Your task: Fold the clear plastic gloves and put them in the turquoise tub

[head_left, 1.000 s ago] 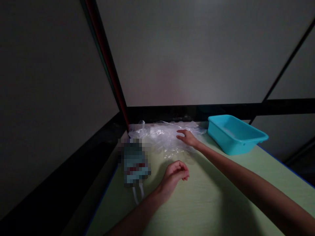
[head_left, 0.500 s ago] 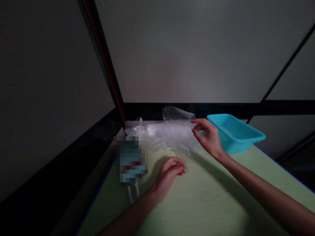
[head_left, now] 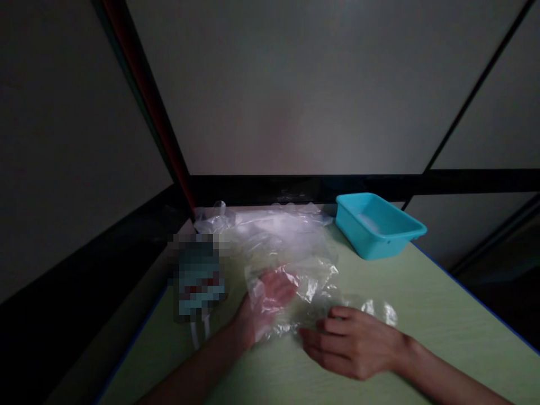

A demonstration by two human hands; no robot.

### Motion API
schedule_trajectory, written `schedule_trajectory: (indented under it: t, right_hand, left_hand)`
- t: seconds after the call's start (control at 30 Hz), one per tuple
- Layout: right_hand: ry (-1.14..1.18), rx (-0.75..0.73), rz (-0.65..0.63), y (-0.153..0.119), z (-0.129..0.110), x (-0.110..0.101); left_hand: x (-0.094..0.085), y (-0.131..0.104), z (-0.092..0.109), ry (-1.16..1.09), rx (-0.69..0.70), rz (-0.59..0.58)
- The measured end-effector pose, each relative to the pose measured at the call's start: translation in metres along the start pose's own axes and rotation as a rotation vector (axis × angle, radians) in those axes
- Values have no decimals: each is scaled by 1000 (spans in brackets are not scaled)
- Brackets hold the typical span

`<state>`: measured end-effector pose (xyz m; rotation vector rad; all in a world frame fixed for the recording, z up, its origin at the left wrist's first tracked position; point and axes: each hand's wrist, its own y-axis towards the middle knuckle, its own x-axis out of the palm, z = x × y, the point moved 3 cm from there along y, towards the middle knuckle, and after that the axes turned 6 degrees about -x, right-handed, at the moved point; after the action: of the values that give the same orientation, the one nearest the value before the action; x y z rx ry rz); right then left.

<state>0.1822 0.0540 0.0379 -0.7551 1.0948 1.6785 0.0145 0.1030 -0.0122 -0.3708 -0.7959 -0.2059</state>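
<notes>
A thin clear plastic bag [head_left: 312,284] spreads over the middle of the table, crinkled and shiny. My left hand [head_left: 272,292] shows through the film, its palm up and its fingers loosely stretched out, so it is open. My right hand [head_left: 354,343] is at the near right side of the bag, back of the hand up, with the fingers bent and closed on the film. Its thumb and exact grip are hidden. More clear plastic [head_left: 278,222] lies heaped behind, along the back of the table.
A turquoise plastic basin [head_left: 379,230] stands at the back right of the pale green table [head_left: 430,315]. On the left lies a pixelated item [head_left: 200,281] with two white straps. A wall panel [head_left: 304,101] rises behind the table, and a dark panel is on the left.
My right hand has come down and nearer, and the plastic bag now reaches forward over my left hand. The left hand has turned and opened out. The view has shifted slightly right.
</notes>
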Motion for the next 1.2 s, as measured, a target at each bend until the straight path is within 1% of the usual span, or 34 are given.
schedule_trajectory:
  t: [0.1, 0.23, 0.33, 0.4, 0.47, 0.5, 0.57, 0.63, 0.67, 0.7, 0.77, 0.83, 0.9, 1.0, 1.07, 1.1, 1.2]
  right_hand:
    - [52, 20, -45, -5, -2, 8]
    - [109, 45, -45, -5, -3, 4]
    - [181, 59, -42, -3, -5, -2]
    - [268, 128, -20, -4, -2, -6]
    - [326, 293, 44, -10, 6, -7]
    - [337, 409, 84, -15, 12, -7]
    - [345, 688, 150, -29, 25, -4]
    - [414, 944, 169, -44, 37, 0]
    - [492, 1022, 160, -50, 41, 2]
    - [596, 1071, 150, -55, 44, 4]
    - [853, 1085, 150, -60, 46, 7]
    - [1112, 1044, 192, -60, 46, 6]
    - [1350, 982, 253, -58, 46, 5]
    - [1654, 906, 396, -57, 47, 2]
    - [1753, 909, 493, -61, 49, 0]
    - [1771, 925, 516, -64, 51, 0]
    - [1782, 982, 502, -71, 53, -3]
  left_hand:
    - [0, -6, 6, -41, -76, 46]
    - [4, -13, 10, -109, -148, 89]
    - [4, -15, 7, -23, -121, 122]
    - [3, -15, 4, 51, -89, 115]
    - [3, -16, 1, 94, -92, 50]
    - [4, -18, 1, 103, -105, 6]
    - [9, -21, 2, 106, -150, -117]
    - [14, -26, 3, 93, -209, -255]
    - [17, -29, 3, 80, -237, -323]
    - [19, -31, 4, 66, -262, -379]
    - [22, -34, 5, 44, -282, -437]
    - [21, -34, 7, 28, -262, -429]
    - [19, -31, 8, 19, -221, -377]
    - [15, -26, 8, 50, -194, -258]
    - [12, -24, 7, 86, -203, -188]
    - [11, -23, 7, 99, -207, -161]
    - [8, -22, 6, 105, -206, -109]
